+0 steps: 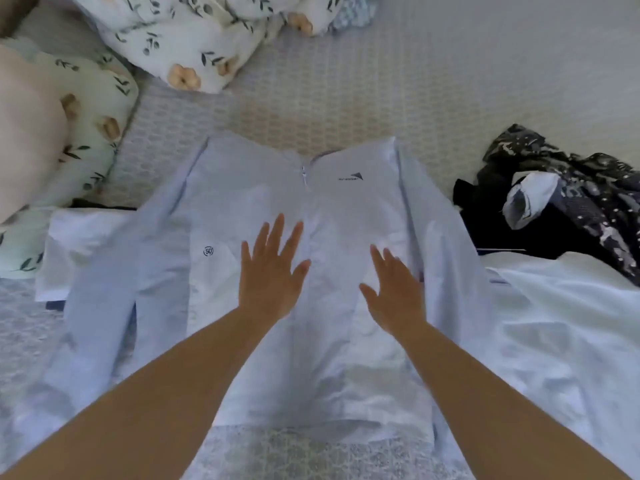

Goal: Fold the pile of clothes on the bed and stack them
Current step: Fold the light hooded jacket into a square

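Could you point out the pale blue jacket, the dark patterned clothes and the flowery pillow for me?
pale blue jacket point(349, 202): head view, on its chest right of the zip.
dark patterned clothes point(588, 199): head view, on the crumpled dark fabric at the right.
flowery pillow point(187, 43): head view, on its printed cover at the top.

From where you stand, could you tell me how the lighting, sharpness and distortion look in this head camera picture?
Head view: soft, even light with a bluish cast and only faint shadows under the left hand and right hand; the pale jacket looks washed out, its chest logo too soft to read; wide-angle stretch enlarges the forearms at the bottom edge; the dark clothes keep little detail.
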